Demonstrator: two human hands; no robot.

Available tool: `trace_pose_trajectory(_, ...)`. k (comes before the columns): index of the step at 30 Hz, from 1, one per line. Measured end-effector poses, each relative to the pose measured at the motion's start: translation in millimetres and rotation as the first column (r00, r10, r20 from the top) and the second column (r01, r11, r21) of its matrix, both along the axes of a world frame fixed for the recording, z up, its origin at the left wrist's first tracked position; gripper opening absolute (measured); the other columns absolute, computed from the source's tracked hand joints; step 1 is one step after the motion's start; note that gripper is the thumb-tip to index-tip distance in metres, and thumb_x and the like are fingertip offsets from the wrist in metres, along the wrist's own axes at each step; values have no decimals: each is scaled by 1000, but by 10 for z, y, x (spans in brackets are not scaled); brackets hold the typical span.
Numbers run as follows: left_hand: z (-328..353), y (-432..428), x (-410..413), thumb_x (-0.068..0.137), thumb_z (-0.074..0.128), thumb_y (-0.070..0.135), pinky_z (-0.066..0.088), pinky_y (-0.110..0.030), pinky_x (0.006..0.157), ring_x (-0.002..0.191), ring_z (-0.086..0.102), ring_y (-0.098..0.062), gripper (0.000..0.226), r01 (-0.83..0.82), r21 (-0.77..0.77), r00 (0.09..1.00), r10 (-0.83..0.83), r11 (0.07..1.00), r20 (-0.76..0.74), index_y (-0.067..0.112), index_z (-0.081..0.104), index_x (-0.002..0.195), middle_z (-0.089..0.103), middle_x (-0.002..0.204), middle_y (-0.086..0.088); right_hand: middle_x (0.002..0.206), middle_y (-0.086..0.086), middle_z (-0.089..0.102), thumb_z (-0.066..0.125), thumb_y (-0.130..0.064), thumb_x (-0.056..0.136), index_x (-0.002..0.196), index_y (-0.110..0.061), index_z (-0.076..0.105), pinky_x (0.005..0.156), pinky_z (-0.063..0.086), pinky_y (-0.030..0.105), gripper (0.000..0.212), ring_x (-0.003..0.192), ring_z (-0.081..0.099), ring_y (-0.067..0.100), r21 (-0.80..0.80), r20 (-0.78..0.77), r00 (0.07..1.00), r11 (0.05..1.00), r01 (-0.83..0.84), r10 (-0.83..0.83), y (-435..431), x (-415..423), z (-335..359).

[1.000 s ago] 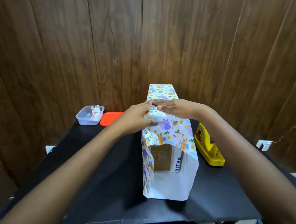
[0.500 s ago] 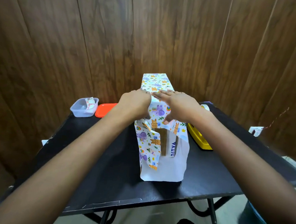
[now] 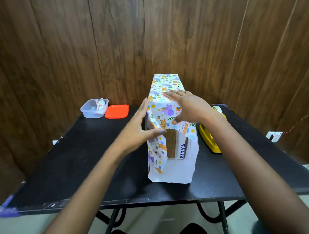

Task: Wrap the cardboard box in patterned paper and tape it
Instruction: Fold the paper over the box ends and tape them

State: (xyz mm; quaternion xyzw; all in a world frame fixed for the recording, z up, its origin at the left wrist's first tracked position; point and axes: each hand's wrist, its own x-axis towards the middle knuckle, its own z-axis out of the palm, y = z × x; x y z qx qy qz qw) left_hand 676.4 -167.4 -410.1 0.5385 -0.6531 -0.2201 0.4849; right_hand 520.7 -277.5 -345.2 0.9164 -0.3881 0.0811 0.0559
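Flat-fingered, my left hand [image 3: 140, 128] and right hand [image 3: 190, 108] creased patterned paper [image 3: 168, 110] over the cardboard box's [image 3: 172, 144] open near end; next, I judged, the tape dispenser [image 3: 209, 139] right of it.

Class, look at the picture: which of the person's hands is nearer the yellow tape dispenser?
Right. The right hand lies on top of the wrapped box, just left of the tape dispenser; the left hand presses the box's opposite side.
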Motion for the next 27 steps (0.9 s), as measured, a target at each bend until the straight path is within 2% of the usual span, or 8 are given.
trace_pose_trajectory(3,-104,-42,-77,74,78,23,15,7,95,126,0,29,109,-57,-23,990,59,998,128,35,-2,149,-8,155,20,158,-6,15,76,-31,76,150,-33,10,113,26,44,99,146,12,21,-11,11,1000,1000,21,-21,13,9,-17)
trace_pose_trajectory(5,-156,-38,-145,77,74,20,30,-8,101,129,16,22,108,-112,-70,983,121,991,141,34,-5,149,-1,157,16,157,-6,18,76,-31,76,150,-33,12,112,27,45,97,145,14,21,-29,17,999,999,28,-28,24,20,-21)
trace_pose_trajectory(8,-212,15,-321,83,62,15,42,-20,83,107,42,16,96,-298,-119,942,312,947,126,28,-5,150,9,157,13,155,-6,24,76,-29,76,149,-32,16,110,27,46,94,144,17,20,-28,28,999,999,38,-37,38,40,-7)
trace_pose_trajectory(12,-310,29,-565,87,49,13,42,-32,95,131,40,-16,76,-585,-152,809,586,797,-45,23,9,151,27,154,7,152,-2,33,77,-29,74,148,-32,20,107,27,44,94,141,26,22,-21,53,997,999,49,-48,25,49,-9)
trace_pose_trajectory(16,-330,-66,-686,88,49,16,42,-36,94,124,48,-20,63,-711,2,685,693,703,-224,27,28,147,49,139,1,149,0,36,78,-31,73,147,-33,22,105,28,43,93,135,34,23,-16,76,995,998,61,-59,13,39,-18)
trace_pose_trajectory(21,-359,33,-474,91,43,8,41,-38,96,126,46,-27,52,-767,-75,639,770,637,0,24,43,140,50,140,0,149,-2,36,76,-30,76,148,-33,21,108,24,44,91,136,33,21,-32,64,996,997,68,-66,28,12,-10)
trace_pose_trajectory(24,-450,151,-245,87,41,-6,36,-38,100,131,43,-23,56,-728,-234,622,764,644,169,17,46,138,47,142,0,150,-1,36,75,-27,77,148,-32,21,111,22,44,89,137,31,21,-30,63,996,998,57,-55,39,18,-12)
trace_pose_trajectory(27,-498,155,-132,80,45,-12,45,-42,92,123,52,-29,59,-676,-306,642,740,671,204,12,51,134,53,136,-5,149,2,36,76,-26,76,148,-31,22,110,24,43,90,137,32,21,-29,68,996,998,52,-50,28,42,-18)
